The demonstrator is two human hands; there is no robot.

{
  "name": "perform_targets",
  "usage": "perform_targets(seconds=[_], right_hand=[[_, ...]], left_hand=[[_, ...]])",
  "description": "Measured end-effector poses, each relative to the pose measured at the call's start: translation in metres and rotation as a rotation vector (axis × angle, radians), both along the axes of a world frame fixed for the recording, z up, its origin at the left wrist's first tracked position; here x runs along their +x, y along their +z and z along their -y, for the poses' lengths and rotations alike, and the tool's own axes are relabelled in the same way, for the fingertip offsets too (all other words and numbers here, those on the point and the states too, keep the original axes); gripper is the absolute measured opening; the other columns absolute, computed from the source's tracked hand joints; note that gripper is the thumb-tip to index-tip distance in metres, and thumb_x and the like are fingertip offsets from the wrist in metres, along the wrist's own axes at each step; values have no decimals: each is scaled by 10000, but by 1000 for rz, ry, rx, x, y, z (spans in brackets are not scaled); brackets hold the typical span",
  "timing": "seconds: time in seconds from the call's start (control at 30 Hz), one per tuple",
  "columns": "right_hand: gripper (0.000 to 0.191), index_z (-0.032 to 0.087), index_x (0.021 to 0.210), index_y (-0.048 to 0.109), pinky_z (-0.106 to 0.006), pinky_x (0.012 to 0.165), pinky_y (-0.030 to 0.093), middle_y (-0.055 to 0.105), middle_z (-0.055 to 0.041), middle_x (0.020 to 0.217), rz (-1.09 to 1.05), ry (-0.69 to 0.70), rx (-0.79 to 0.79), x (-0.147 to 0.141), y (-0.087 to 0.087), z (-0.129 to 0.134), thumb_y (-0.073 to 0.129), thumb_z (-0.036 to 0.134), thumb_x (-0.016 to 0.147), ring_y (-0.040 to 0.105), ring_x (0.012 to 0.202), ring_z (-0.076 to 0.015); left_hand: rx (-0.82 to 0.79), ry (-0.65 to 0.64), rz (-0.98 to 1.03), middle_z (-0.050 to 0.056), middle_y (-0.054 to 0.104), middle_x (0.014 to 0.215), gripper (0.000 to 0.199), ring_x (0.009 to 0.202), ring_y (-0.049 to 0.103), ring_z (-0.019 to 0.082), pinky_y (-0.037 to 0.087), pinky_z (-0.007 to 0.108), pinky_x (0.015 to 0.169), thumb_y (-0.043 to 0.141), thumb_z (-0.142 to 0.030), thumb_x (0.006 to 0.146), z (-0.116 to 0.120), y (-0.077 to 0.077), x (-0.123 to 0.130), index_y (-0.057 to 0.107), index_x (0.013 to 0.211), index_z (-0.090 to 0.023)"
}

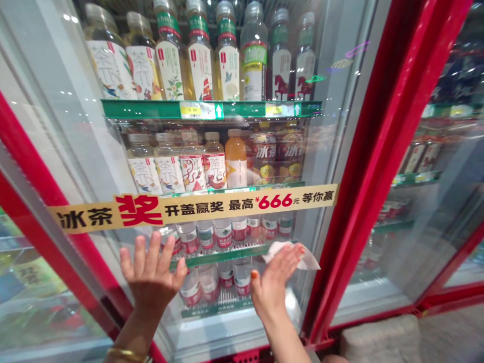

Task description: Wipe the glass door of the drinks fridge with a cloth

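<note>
Red-framed glass door [71, 126] of a drinks fridge fills the view, both hands on the glass. Left hand [151, 282]: palm flat to the door, fingers spread wide, holding nothing, fingertips just below the yellow banner [192, 210]. Gold bangle [126, 355] on that wrist. Right hand [274, 282]: fingers pressed together, lying flat over a white wipe [308, 261], pushing it to the glass, no pinch visible. Wipe sits on the door's lower right, beside the red frame [381, 151], its edges sticking out past the fingertips. Hands are near each other but apart, both below the banner.

Behind the glass, green shelf edges run across. Top shelf: tea bottles [170, 55] standing upright in a tight row, with a price tag [196, 110] on the edge below. Next shelf: more tea bottles [143, 164], an orange bottle [236, 164] and dark iced tea bottles [264, 156]. Lower two shelves: water bottles [242, 277] with red labels, seen behind and between the hands. Banner runs across the door just below the second shelf, with red and black Chinese text and 666 in red. Another fridge door [427, 201] stands to the right, past the frame, with more shelves inside.
</note>
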State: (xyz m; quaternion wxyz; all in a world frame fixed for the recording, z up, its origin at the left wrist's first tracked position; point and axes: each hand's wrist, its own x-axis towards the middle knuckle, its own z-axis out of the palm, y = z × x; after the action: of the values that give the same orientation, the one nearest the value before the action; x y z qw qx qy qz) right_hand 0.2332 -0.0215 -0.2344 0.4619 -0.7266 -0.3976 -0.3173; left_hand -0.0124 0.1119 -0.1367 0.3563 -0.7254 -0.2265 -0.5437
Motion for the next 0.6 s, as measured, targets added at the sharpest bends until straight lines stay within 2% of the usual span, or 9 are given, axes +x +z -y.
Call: perform_targets(seconds=[0.07,0.1,0.13,0.2,0.33,0.4,0.47,0.5,0.6], right_hand=[[1161,41,1762,-63,-859,1236,257,-127,-333,1819,163,88,-49,-13,30,-10,192,885,1007,-79,1703,-540],[1162,60,1770,-45,-843,1238,277,-113,-325,1825,235,100,-60,-16,33,-12,230,889,1003,-64,1704,-542],[1145,79,1775,-40,-832,1238,290,-111,-315,1829,276,92,-60,-16,26,-12,267,874,1011,-62,1705,-540],[1078,97,1776,-57,-837,1234,292,-127,-301,1832,244,47,-51,-10,-10,-7,311,800,1047,-76,1706,-532],[948,74,1747,-167,-897,1210,252,-213,-309,1809,-62,-39,3,-1,-106,8,254,637,1112,-141,1704,-510],[945,53,1731,-202,-913,1196,248,-246,-321,1794,-130,-44,28,-4,-122,10,226,625,1114,-174,1695,-512],[982,42,1726,-209,-922,1194,234,-260,-328,1786,-90,-14,19,-2,-102,9,240,655,1104,-185,1686,-530],[1000,48,1729,-204,-920,1201,223,-258,-324,1789,-48,8,6,4,-80,8,263,667,1099,-180,1685,-537],[1014,69,1739,-189,-898,1232,195,-249,-305,1799,105,40,-20,36,7,9,349,636,1093,-158,1687,-545]], left_hand=[[6,1,3,83,239,1843,913,1743,141,315,66,595,1436,706,-259,933,0,0,0,308,1754,-262],[18,4,4,83,246,1840,908,1742,147,314,75,599,1434,706,-264,934,0,0,0,313,1752,-262],[32,8,2,87,254,1836,907,1740,155,317,86,603,1432,711,-269,932,-1,-1,0,320,1750,-258],[51,17,-3,101,273,1828,901,1736,176,322,109,606,1429,721,-278,928,-2,-2,0,339,1743,-245],[50,17,28,96,295,1819,889,1731,202,317,135,611,1423,711,-284,939,-4,-4,1,332,1744,-269],[29,18,37,75,289,1820,902,1733,193,304,129,605,1424,712,-286,945,-3,-4,2,307,1750,-308],[1,19,40,62,290,1819,910,1735,184,289,120,588,1428,716,-285,948,-2,-3,3,292,1753,-326],[-6,15,43,61,296,1817,909,1736,183,282,115,577,1430,716,-282,951,-1,-2,3,291,1753,-326],[-1,-2,56,61,324,1807,890,1736,182,261,100,552,1434,704,-277,965,2,1,5,293,1752,-322]])
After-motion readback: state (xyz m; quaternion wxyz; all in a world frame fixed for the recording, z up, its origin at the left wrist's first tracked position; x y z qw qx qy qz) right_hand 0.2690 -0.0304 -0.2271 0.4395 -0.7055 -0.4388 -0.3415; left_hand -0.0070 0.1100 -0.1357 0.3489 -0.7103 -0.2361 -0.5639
